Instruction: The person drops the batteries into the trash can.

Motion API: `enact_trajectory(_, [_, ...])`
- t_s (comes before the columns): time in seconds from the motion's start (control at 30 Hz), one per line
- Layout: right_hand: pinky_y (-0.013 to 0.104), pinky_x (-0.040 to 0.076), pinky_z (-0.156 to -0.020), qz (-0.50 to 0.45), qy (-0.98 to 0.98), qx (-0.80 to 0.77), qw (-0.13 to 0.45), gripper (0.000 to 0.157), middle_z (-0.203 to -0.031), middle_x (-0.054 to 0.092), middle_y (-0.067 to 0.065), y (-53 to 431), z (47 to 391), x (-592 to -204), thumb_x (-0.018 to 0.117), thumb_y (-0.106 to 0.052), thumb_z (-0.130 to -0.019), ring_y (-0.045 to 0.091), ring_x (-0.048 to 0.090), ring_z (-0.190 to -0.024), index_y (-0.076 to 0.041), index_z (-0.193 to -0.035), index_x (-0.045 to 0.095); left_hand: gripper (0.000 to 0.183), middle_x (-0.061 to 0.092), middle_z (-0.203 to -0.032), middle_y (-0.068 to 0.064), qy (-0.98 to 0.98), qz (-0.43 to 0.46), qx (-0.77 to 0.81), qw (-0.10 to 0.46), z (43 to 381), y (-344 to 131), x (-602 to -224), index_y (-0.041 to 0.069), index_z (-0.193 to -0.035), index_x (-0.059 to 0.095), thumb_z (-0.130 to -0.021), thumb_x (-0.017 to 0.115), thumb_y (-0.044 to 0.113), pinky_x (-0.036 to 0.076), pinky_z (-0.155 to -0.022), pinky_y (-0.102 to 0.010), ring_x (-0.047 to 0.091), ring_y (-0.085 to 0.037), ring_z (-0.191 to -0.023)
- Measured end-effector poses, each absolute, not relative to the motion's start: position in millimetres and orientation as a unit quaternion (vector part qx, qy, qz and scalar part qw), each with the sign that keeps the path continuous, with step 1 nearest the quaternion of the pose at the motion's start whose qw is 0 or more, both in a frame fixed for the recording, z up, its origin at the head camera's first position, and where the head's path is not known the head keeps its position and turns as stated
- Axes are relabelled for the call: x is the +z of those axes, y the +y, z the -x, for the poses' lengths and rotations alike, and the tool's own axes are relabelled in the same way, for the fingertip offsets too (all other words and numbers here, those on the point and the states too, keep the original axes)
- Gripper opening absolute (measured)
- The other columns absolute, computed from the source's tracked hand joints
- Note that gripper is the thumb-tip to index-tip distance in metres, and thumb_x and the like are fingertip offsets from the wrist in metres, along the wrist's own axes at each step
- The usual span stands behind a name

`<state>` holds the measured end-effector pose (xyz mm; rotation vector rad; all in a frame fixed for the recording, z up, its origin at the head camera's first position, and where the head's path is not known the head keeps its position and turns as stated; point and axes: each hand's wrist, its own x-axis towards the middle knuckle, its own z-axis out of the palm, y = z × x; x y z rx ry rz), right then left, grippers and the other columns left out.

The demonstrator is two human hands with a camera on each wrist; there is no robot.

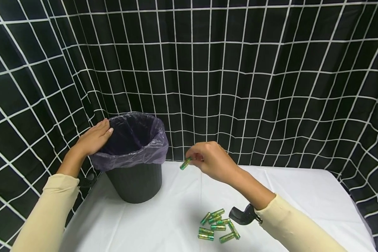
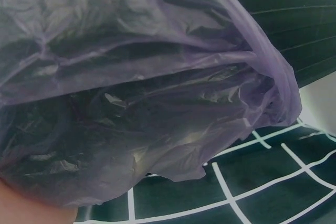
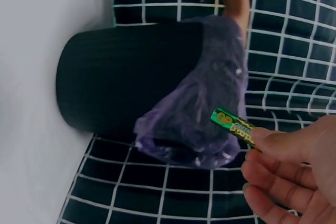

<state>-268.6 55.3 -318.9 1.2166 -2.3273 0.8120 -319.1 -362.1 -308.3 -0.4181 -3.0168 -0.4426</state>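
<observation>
A green and gold battery (image 1: 185, 163) is pinched between the thumb and fingers of my right hand (image 1: 212, 161), held above the table to the right of the bin. "GP" shows on the battery (image 3: 223, 119) in the right wrist view. My left hand (image 1: 96, 137) rests on the left rim of the dark ribbed bin (image 1: 138, 183), its fingers extended over the edge. A translucent purple bag (image 1: 141, 157) lines the bin and folds down over its rim. In the left wrist view, the bag (image 2: 157, 103) covers most of the picture. The bin's bottom is hidden.
Several more batteries (image 1: 218, 227) lie in a loose cluster on the white table (image 1: 167, 224), below my right hand. A black curtain (image 1: 239, 84) with a white grid stands behind the table and along the left. A black wrist mount (image 1: 242, 216) sticks out from my right sleeve.
</observation>
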Motion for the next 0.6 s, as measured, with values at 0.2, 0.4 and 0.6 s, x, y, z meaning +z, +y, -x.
enact_trajectory(0.2, [0.024,0.054,-0.064,-0.447,-0.812,0.322,0.191,0.018,-0.081,0.072,0.001,40,273,-310,0.080,0.009,-0.080,0.009,0.062,-0.070,-0.003,-0.092,0.078,0.068,0.004,-0.163,-0.033,-0.980,0.124,-0.156,0.031,317,-363,-309,-0.015,-0.155,0.011,-0.112,0.018,0.039,0.007,-0.123,-0.059,0.002,-0.048,-0.152])
enact_trajectory(0.4, [0.023,0.054,-0.063,-0.459,-0.799,0.336,0.193,0.017,-0.083,0.074,0.003,21,279,-299,0.080,0.008,-0.080,0.010,0.063,-0.069,-0.002,-0.093,0.078,0.068,0.004,-0.164,-0.033,-0.979,0.122,-0.161,0.034,317,-364,-311,-0.014,-0.155,0.012,-0.112,0.019,0.039,0.006,-0.122,-0.060,0.002,-0.047,-0.153])
enact_trajectory(0.6, [0.023,0.053,-0.059,-0.457,-0.789,0.368,0.183,0.014,-0.077,0.070,0.002,6,287,-285,0.081,0.006,-0.082,0.010,0.063,-0.063,-0.001,-0.094,0.078,0.066,0.006,-0.163,-0.034,-0.979,0.133,-0.151,0.041,319,-362,-307,-0.015,-0.154,0.014,-0.113,0.020,0.036,0.006,-0.123,-0.060,0.003,-0.048,-0.152])
